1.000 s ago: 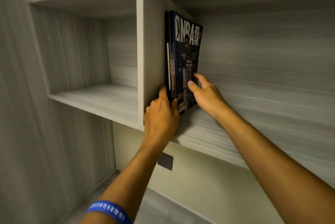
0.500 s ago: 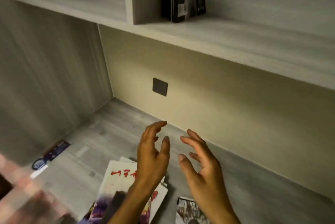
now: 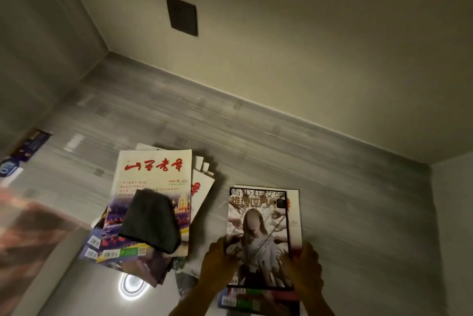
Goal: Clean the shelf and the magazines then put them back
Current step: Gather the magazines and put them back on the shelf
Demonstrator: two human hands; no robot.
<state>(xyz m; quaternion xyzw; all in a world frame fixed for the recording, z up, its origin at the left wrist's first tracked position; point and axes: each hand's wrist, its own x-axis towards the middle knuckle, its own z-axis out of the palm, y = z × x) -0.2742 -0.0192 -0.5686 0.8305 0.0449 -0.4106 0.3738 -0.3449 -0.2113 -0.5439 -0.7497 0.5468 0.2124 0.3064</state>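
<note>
While both hands grip its lower side edges, the magazine with a pale long-haired figure on its cover (image 3: 258, 233) lies face up atop a small stack of magazines (image 3: 294, 213) on the grey wood-grain desk surface (image 3: 256, 131). The left hand (image 3: 220, 262) curls its fingers round the left edge; the right hand (image 3: 305, 268) curls round the right edge. Just left, well apart from the hands, sits a messier pile of magazines (image 3: 153, 175), topped by a white cover with red characters. A dark folded cloth (image 3: 151, 223) rests on that pile. Behind, a dark wall plate (image 3: 182, 15) sits on the beige wall (image 3: 307, 34).
</note>
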